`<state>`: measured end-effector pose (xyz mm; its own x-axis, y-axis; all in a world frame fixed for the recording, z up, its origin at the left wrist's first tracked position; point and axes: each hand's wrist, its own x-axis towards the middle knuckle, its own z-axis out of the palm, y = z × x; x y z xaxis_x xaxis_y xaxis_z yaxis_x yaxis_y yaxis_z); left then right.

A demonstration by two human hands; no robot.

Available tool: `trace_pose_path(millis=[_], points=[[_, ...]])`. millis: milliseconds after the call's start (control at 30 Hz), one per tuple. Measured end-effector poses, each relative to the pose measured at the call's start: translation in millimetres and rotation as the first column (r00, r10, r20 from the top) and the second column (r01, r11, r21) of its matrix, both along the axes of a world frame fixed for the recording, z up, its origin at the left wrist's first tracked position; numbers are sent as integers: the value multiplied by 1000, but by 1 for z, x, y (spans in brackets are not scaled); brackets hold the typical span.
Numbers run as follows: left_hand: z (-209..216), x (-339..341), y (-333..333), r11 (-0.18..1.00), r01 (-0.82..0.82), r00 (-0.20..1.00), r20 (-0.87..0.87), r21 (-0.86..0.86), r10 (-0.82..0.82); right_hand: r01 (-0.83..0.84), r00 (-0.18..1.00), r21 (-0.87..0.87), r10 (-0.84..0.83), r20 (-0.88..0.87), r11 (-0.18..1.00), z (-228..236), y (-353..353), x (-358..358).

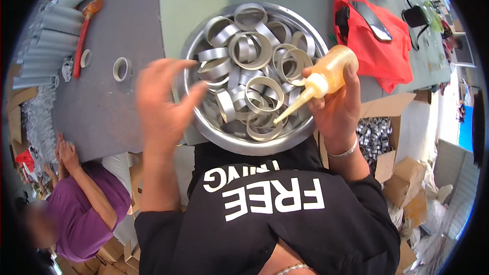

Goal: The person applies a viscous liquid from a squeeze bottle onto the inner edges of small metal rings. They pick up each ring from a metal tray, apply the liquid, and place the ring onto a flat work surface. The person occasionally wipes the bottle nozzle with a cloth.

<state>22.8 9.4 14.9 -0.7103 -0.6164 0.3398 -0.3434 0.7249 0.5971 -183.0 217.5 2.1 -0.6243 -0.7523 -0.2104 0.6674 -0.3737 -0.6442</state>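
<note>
My right hand (pixel 336 107) is wrapped round a squeeze bottle (pixel 338 63) of amber liquid. Its long pale nozzle (pixel 295 106) tilts down to the left, over the right side of a round steel basin (pixel 237 144). Heaped in the basin are many short silver rings (pixel 264 94) with cream-coloured insides. At the basin's left rim is my left hand (pixel 165 99), blurred by motion. Its thumb and forefinger stand apart, pointing toward the rings, with nothing visible between them.
Left on the table lie a loose ring (pixel 122 69) and a red-handled brush (pixel 84 35), beside stacked grey tubes (pixel 48 46). A phone (pixel 371 20) rests on a red bag (pixel 392 66) at right. Below is a carton of metal parts (pixel 374 137). Another person (pixel 91 203) sits at left.
</note>
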Motion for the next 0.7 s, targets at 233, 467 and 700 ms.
trace_pose_path(millis=[233,467,700], points=[[-19,-8,15,990,138,990,14,6,-138,23,1000,-69,-22,15,997,3,4,6],[8,14,52,959,197,966,127,205,-226,18,1000,-94,-18,2,995,1,9,0],[1,10,39,966,215,927,279,146,-249,20,998,-102,-26,-50,995,8,9,8]])
